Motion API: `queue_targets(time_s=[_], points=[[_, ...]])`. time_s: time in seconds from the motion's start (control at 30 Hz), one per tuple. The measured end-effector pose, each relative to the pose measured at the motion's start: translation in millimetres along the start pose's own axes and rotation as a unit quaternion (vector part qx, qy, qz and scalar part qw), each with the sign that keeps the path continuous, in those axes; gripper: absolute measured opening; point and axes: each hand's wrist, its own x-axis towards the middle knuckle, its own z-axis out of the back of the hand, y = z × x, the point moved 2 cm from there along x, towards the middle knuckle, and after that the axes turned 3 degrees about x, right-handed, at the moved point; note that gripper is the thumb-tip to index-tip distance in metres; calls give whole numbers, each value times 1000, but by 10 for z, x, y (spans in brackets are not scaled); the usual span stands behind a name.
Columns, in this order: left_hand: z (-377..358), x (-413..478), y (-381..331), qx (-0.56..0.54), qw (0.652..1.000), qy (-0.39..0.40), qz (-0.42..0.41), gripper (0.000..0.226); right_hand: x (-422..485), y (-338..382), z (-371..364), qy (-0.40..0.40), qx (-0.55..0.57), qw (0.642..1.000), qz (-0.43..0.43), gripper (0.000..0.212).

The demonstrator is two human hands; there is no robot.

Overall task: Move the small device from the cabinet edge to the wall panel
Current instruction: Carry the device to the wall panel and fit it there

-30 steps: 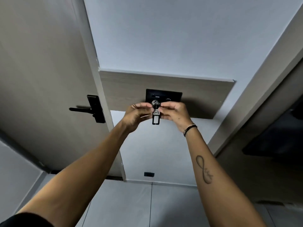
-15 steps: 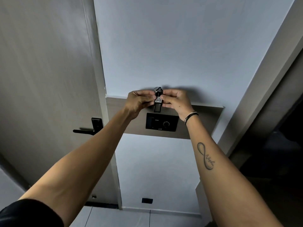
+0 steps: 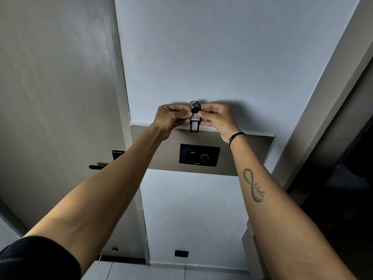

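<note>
The small device [image 3: 194,119] is a slim black tag with a white label and a metal ring on top. It hangs upright between both hands, in front of the white wall just above the wooden wall panel [image 3: 250,156]. My left hand [image 3: 171,118] pinches its left side and my right hand [image 3: 217,118] pinches its right side. A black switch plate [image 3: 199,155] with a round dial is set in the panel, below the device.
A grey door [image 3: 56,98] with a black lever handle [image 3: 101,166] fills the left. A small black socket [image 3: 181,253] sits low on the white wall. On the right, a slanted frame edge [image 3: 323,93] borders a dark opening. Tiled floor lies below.
Both hands have raised the device from in front of the switch plate to above the panel's top edge. The view has tilted upward, so the panel and door handle sit lower in frame.
</note>
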Motion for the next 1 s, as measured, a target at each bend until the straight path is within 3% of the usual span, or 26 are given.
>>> queue_targets(time_s=[0.37,0.7,0.83,1.0], points=[[-34,-30,216,45,999,3,-21,23,-53,-265,68,-23,-13,999,-21,30],[-20,-195,580,101,988,-66,-93,30,-219,-577,-13,-44,-56,997,-3,20],[0,-232,694,125,985,-80,-90,33,-295,-698,-46,-61,-75,995,6,28],[35,-248,854,143,983,-86,-71,33,-336,-824,-42,-75,-99,992,0,20]])
